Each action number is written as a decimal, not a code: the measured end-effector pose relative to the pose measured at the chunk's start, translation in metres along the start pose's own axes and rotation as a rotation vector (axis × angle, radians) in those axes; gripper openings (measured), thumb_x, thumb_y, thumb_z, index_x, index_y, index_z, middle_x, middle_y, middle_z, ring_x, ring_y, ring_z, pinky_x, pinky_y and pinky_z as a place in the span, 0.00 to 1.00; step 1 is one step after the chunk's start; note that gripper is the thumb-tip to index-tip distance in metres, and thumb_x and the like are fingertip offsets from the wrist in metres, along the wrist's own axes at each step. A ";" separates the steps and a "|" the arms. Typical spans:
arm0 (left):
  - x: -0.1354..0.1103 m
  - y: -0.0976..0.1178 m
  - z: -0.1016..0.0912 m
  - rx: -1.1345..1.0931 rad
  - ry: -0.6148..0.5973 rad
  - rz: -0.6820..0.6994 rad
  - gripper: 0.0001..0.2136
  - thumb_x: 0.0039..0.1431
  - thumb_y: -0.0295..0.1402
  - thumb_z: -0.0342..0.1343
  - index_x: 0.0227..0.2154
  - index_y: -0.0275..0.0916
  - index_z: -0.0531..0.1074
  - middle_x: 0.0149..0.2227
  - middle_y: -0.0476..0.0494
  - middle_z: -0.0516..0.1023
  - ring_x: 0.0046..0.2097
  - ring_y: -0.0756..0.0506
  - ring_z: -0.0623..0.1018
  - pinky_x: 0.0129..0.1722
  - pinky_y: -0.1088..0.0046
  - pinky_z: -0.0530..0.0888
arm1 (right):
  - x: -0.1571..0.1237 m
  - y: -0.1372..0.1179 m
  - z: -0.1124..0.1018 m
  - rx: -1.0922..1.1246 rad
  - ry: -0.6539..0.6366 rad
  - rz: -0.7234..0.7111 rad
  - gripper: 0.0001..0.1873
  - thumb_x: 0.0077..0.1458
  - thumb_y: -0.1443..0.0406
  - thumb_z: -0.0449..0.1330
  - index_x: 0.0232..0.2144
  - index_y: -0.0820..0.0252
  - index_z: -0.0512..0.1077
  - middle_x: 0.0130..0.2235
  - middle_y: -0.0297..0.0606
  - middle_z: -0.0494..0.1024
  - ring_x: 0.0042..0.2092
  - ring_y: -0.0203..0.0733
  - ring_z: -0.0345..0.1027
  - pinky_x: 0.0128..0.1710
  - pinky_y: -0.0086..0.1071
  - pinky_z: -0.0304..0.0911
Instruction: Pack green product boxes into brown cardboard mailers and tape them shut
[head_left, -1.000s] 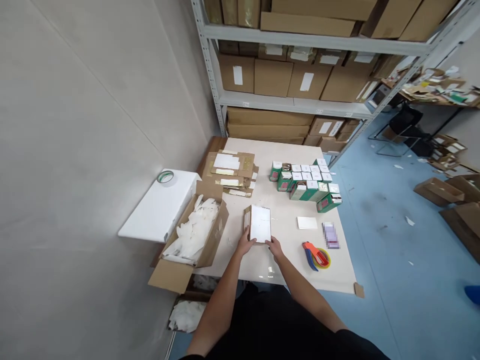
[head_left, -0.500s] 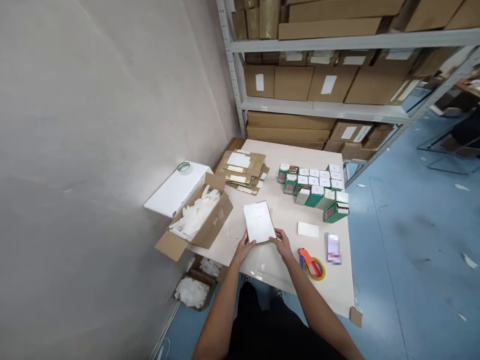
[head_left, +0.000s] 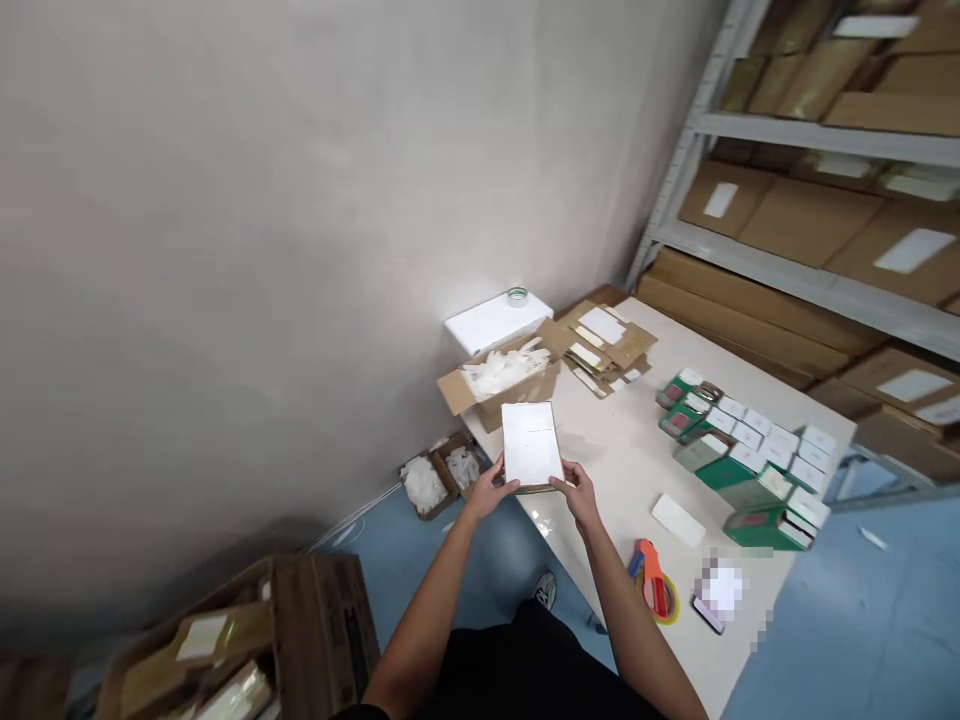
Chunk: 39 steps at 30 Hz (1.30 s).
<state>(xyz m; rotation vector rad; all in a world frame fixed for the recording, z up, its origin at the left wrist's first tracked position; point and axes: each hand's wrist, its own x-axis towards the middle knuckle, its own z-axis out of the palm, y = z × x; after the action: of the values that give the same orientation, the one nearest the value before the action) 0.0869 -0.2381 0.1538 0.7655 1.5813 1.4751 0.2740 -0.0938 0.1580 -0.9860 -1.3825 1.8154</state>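
Observation:
Between my two hands is a flat cardboard box (head_left: 532,445), its top covered by white label sheets, with brown cardboard showing at the lower edge. My left hand (head_left: 490,488) grips the near left corner, thumb on top. At the near right corner, my right hand (head_left: 577,492) holds it the same way, fingers around the side. The box is at the table's near edge; whether it touches the table, I cannot tell. Just beyond it stands an open carton (head_left: 517,392) filled with white crumpled material.
On the table (head_left: 615,440) are flattened cardboard pieces (head_left: 600,335), green-and-white boxes (head_left: 750,440), a white card stack (head_left: 678,519), an orange tape dispenser (head_left: 654,580) and a partly blurred phone (head_left: 709,612). A large floor carton (head_left: 322,630) stands at lower left, shelving (head_left: 795,270) at right.
My view has swung left, bringing the large floor carton into sight. The box has moved left with both hands, from over the table to its near left edge.

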 end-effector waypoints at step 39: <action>-0.593 -0.089 -0.374 -0.130 1.590 0.022 0.34 0.58 0.40 0.65 0.68 0.47 0.66 0.73 0.45 0.60 0.74 0.38 0.56 0.73 0.59 0.56 | -0.383 0.226 0.634 -0.333 -1.117 0.086 0.40 0.51 0.50 0.64 0.62 0.59 0.66 0.62 0.52 0.73 0.62 0.52 0.68 0.59 0.50 0.66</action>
<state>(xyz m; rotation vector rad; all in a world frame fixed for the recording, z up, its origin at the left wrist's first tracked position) 0.0517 -0.9445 0.1519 -0.7781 2.4179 2.3218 -0.0859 -0.7774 0.1113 -0.0689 -2.3523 2.3614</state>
